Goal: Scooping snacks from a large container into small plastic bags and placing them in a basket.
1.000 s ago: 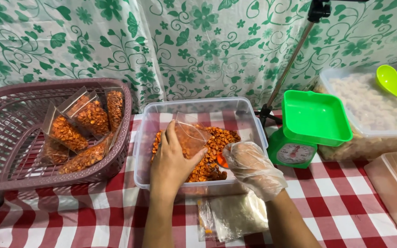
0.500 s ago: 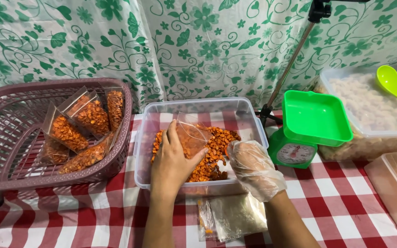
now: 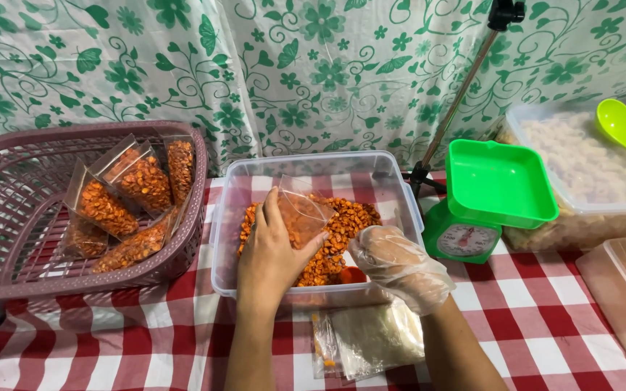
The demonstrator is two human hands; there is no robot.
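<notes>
The left hand (image 3: 273, 253) grips a small clear bag (image 3: 300, 215) over the orange snacks (image 3: 342, 224) in the clear tub (image 3: 313, 168); the gloved right hand (image 3: 398, 264) curls shut just beside it.

A tub (image 3: 240, 217) of snacks (image 3: 342, 224) is set at the centre of the frame on a table (image 3: 530, 318). A basket (image 3: 9, 210) with filled bags (image 3: 121, 203) is placed at the left. A scale (image 3: 487, 199) is set right of the tub, with a second tub (image 3: 581, 217) and a spoon (image 3: 621, 127) at the far right. Empty bags (image 3: 371, 340) are laid below the central tub.
</notes>
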